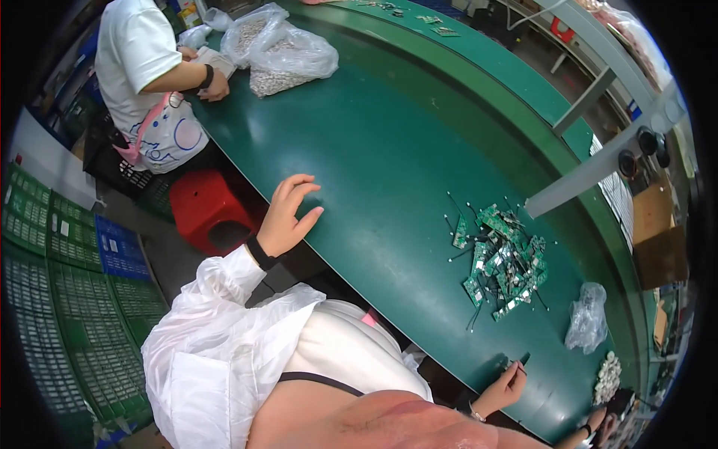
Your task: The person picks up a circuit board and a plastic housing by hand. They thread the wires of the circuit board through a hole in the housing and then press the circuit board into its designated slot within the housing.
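My left hand [288, 217] hovers over the near edge of the green table [366, 179], its fingers apart and nothing in them. Further right, near the same edge, my right hand [504, 389] pinches a small dark flat piece [525, 358]; too little of it shows to tell its kind. Ahead of that hand lies a loose heap of green circuit boards [502, 258] with thin dark wires sticking out. To the right of the heap is a crumpled clear plastic bag [587, 318].
A pile of small whitish parts [607, 378] lies at the right, near another person's hand [596, 417]. At the far left a co-worker [153, 75] stands by clear bags of small parts [280, 56]. A grey post [591, 168] rises behind the boards; a red stool [209, 209] stands left.
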Demonstrator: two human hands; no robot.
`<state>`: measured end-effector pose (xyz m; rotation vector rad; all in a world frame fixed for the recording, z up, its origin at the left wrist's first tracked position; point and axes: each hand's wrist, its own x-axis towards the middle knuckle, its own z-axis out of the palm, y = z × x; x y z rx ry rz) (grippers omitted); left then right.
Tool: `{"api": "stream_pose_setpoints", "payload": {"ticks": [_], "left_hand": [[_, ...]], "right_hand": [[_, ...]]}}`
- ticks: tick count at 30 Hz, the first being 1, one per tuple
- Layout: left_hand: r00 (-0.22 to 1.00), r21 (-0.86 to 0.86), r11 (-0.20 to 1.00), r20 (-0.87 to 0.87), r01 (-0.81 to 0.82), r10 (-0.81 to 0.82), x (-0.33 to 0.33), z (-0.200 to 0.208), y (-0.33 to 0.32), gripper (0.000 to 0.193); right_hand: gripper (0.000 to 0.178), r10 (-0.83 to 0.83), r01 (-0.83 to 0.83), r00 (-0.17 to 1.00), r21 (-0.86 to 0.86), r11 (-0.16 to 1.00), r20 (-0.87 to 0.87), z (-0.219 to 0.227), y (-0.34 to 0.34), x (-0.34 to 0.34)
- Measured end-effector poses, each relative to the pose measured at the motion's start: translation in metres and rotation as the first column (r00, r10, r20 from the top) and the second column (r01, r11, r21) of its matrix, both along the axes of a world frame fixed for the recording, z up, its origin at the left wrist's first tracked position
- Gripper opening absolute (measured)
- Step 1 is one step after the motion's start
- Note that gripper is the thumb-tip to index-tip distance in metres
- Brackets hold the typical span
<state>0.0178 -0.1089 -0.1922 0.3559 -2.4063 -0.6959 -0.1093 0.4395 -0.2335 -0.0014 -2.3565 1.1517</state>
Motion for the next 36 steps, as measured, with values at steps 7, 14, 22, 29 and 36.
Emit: {"api": "stream_pose_setpoints", "payload": {"ticks": [7, 14, 22, 29, 36], "left_hand": [[0.999, 0.024, 1.0, -0.05, 0.012, -0.011, -0.013, -0.006, -0.006, 0.037], [0.997, -0.016, 0.997, -0.017, 0.074, -0.075, -0.022, 0.002, -0.01, 0.036], [0.996, -0.114, 0.99, 0.028, 0.085, -0.083, -0.031, -0.001, -0.002, 0.033], [0.995, -0.107, 0.991, 0.069, 0.079, -0.072, -0.036, -0.002, -0.003, 0.032], [0.995, -0.118, 0.99, 0.075, 0.072, -0.063, -0.036, -0.003, -0.004, 0.03]], "right_hand": [[0.024, 0.06, 0.005, 0.974, -0.286, 0.958, 0.217, 0.032, -0.045, 0.007], [0.024, 0.051, 0.004, 0.975, -0.248, 0.969, 0.215, 0.016, -0.05, 0.004], [0.025, 0.031, 0.015, 0.975, -0.203, 0.979, 0.221, 0.013, -0.051, 0.003], [0.024, 0.001, 0.03, 0.974, -0.134, 0.991, 0.227, 0.016, -0.055, 0.002], [0.026, 0.027, -0.007, 0.975, -0.088, 0.996, 0.223, 0.01, -0.055, -0.002]]}}
